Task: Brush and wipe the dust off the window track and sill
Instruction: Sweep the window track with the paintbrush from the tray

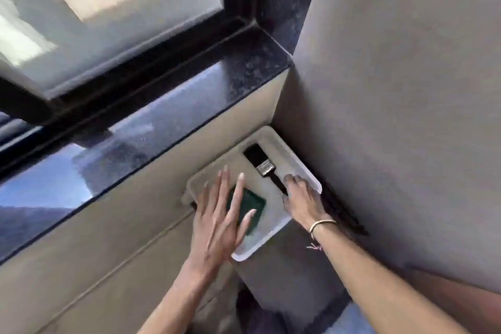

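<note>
A white tray (303, 168) sits low in the corner below the sill. In it lie a black paint brush (260, 161) with a metal ferrule and a green cloth (253, 205). My left hand (219, 214) hovers flat over the cloth, fingers spread, holding nothing. My right hand (301, 198) rests at the tray's right side with its fingers curled on the brush's black handle. The dark granite sill (168, 127) runs diagonally above, with the black window track (151, 68) behind it under the glass.
A grey wall (393, 116) closes the right side, meeting the sill at the corner. A beige panel (108, 238) lies below the sill. The tray stands on a grey block (287, 274). A bracelet circles my right wrist.
</note>
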Available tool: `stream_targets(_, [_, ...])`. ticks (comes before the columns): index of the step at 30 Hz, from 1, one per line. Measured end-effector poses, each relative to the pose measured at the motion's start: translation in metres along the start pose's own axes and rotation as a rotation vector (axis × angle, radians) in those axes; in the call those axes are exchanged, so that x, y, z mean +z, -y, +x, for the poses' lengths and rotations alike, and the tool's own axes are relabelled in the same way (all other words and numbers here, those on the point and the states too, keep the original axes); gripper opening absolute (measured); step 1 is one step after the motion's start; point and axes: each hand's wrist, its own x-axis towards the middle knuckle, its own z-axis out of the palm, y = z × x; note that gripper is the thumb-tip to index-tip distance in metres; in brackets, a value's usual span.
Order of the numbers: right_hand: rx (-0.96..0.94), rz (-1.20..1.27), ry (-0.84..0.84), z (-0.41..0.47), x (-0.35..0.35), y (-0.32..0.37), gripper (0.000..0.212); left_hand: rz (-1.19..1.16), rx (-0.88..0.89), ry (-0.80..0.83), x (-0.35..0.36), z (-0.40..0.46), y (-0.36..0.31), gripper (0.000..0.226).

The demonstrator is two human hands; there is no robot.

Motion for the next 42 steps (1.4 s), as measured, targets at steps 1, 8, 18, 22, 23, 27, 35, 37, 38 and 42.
stream_targets(1, [0.027,-0.046,0.04,0.009,0.008,0.002,0.037,-0.002,-0.043,0.047,0.017,0.001,0.004,0.07])
stream_targets(8, [0.112,0.024,0.046,0.032,0.036,0.005,0.031,0.035,0.006,0.166,0.089,-0.011,0.027,0.074])
stream_targets(18, [0.179,0.59,-0.481,-0.035,-0.07,0.026,0.011,-0.038,0.033,0.105,0.005,-0.017,0.037,0.076])
stream_targets(22, [0.18,0.856,-0.737,-0.083,-0.134,0.069,0.011,-0.055,0.064,-0.149,-0.09,-0.008,0.062,0.077])
stream_targets(23, [0.178,0.949,-0.756,-0.093,-0.148,0.082,0.016,-0.056,0.06,-0.202,-0.114,-0.008,0.073,0.077])
stream_targets(27, [0.006,1.415,-0.681,-0.127,-0.197,0.166,0.025,-0.001,-0.037,-0.331,-0.196,-0.027,0.142,0.079])
stream_targets(35, [-0.323,1.599,-0.47,-0.134,-0.212,0.41,0.013,0.079,-0.433,-0.235,-0.25,-0.123,0.315,0.093])
stream_targets(37, [-0.381,1.434,-0.532,-0.116,-0.209,0.461,0.004,0.078,-0.49,-0.178,-0.247,-0.135,0.339,0.099])
stream_targets(38, [-0.41,1.314,-0.569,-0.107,-0.208,0.479,0.003,0.071,-0.505,-0.144,-0.245,-0.138,0.347,0.101])
stream_targets(42, [-0.44,0.837,-0.702,-0.082,-0.205,0.506,0.006,0.041,-0.519,-0.062,-0.235,-0.144,0.359,0.108])
